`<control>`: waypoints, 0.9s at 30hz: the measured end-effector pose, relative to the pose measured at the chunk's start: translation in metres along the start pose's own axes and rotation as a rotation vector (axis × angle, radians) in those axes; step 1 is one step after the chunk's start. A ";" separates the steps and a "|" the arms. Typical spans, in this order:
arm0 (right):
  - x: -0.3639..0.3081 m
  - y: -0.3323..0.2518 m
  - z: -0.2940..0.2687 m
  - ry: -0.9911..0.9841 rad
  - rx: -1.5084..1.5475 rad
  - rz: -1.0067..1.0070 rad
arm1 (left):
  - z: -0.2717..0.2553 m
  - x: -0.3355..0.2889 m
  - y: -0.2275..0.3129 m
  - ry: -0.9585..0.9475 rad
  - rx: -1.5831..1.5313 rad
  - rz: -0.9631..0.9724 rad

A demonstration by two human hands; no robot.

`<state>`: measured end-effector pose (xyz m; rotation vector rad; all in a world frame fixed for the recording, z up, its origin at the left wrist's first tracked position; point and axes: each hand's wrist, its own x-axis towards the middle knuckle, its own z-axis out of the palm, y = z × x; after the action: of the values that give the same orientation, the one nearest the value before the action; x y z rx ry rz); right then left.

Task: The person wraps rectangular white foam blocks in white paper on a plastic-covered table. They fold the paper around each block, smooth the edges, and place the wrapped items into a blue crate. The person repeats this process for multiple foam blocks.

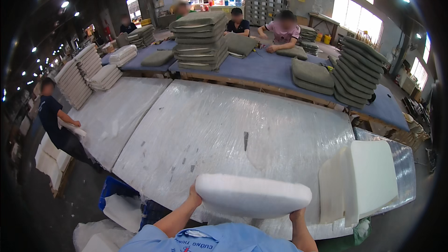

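Note:
A thick white padded cushion (252, 197) is held up in front of my chest, over the near edge of the plastic-wrapped table (224, 126). My left hand (195, 196) grips its left end, and my right hand (297, 214) has hold of the lower right corner. The cushion hides most of the fingers on both hands. To the right of it, a stack of white cushion pieces (373, 177) rests on the table, with thin white sheets (332, 186) leaning against its left side.
Beyond lies a blue-topped table (247, 72) with tall stacks of grey-green cushions (200, 42), where several people work. At far left, a person in dark clothes (53, 117) stands by stacked white cushions (74, 84). A blue bin (112, 189) with white material sits below left.

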<state>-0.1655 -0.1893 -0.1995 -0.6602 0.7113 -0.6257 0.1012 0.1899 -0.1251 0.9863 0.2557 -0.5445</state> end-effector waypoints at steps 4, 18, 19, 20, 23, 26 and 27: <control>0.002 -0.027 0.022 -0.082 -0.176 0.029 | 0.025 0.010 0.011 0.103 0.028 -0.130; 0.005 -0.021 -0.047 0.136 -0.383 0.566 | 0.045 0.004 -0.044 0.396 0.313 -0.420; 0.007 -0.017 -0.043 0.170 -0.481 0.618 | 0.038 0.001 -0.043 0.496 0.445 -0.440; 0.009 -0.014 -0.040 0.201 -0.582 0.669 | 0.029 -0.005 -0.042 0.600 0.574 -0.463; 0.027 -0.018 -0.060 0.224 -0.688 0.498 | 0.032 -0.007 -0.048 0.526 0.667 -0.441; 0.045 -0.010 -0.073 0.231 -0.743 0.310 | 0.036 -0.017 -0.055 0.392 0.689 -0.381; 0.054 -0.009 -0.064 0.221 -0.769 0.255 | 0.038 -0.018 -0.055 0.367 0.700 -0.346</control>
<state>-0.1838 -0.2542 -0.2508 -1.1916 1.2412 -0.1685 0.0551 0.1399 -0.1362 1.7439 0.5938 -0.7906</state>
